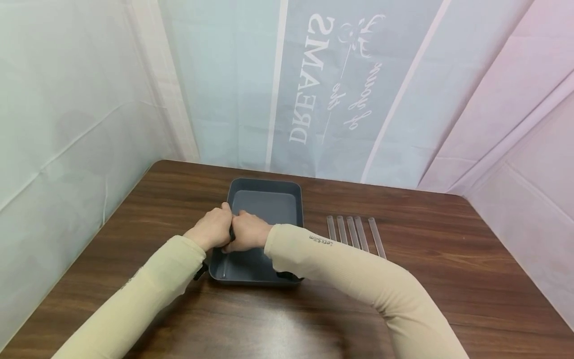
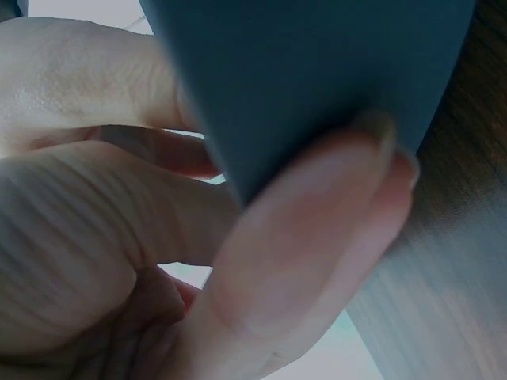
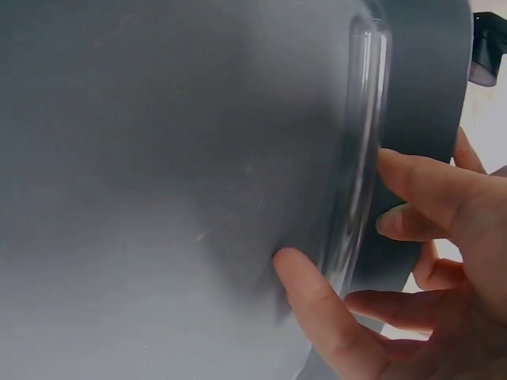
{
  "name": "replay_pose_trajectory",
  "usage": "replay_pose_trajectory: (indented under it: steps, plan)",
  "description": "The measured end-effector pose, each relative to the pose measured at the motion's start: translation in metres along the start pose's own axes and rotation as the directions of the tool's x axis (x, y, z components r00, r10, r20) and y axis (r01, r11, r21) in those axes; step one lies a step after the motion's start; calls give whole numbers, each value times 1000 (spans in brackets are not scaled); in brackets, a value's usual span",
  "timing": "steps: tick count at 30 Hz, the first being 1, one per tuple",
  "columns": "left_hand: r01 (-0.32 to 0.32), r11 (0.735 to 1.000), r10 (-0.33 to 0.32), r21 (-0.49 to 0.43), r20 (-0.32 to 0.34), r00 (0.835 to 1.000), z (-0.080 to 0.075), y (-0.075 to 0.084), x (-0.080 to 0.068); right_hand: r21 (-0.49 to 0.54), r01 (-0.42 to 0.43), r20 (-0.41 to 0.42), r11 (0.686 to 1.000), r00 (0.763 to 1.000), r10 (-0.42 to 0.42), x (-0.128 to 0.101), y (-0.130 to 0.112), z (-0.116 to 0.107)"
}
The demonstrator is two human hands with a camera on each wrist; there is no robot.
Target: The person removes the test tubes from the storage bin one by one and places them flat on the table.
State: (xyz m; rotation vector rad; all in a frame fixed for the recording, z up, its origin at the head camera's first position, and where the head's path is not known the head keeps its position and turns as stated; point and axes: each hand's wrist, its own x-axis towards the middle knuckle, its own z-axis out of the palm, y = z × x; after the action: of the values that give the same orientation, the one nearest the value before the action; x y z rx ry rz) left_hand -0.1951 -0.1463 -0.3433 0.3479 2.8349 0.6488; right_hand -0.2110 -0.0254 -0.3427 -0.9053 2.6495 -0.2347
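Observation:
A dark grey rectangular tray (image 1: pixel 264 199) stands on the wooden table, its wall seen close up in the left wrist view. My left hand (image 1: pixel 215 227) pinches the tray's left wall, fingers on both sides of it. Just inside that wall, my right hand (image 1: pixel 246 232) reaches down into the tray. A clear tube (image 3: pixel 364 103) lies along the tray's inner edge. Right fingertips touch the tube, while the thumb (image 3: pixel 305 293) rests on the tray floor, apart from it. In the head view the hands and right forearm hide part of the tray.
Several clear tubes (image 1: pixel 352 232) lie side by side right of the tray, their near ends partly behind the right sleeve (image 1: pixel 314 249). The brown table (image 1: pixel 430 259) meets hanging fabric (image 1: pixel 219 99) at the back and sides.

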Motion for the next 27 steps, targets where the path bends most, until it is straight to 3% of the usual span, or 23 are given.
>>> replay_pose_trajectory:
  steps: [13,18,27]
  plan:
    - [31,997,-32,74,13,999,0,2,3,-54,-11,21,998,1000,12,-4,9,-3]
    - [61,996,-63,63,36,997,0,4,4,-56,-20,18,998,1000,21,-8,13,-5]
    - [64,994,-68,83,51,996,-1,5,1,-47,-99,6,994,995,100,-17,18,-14]
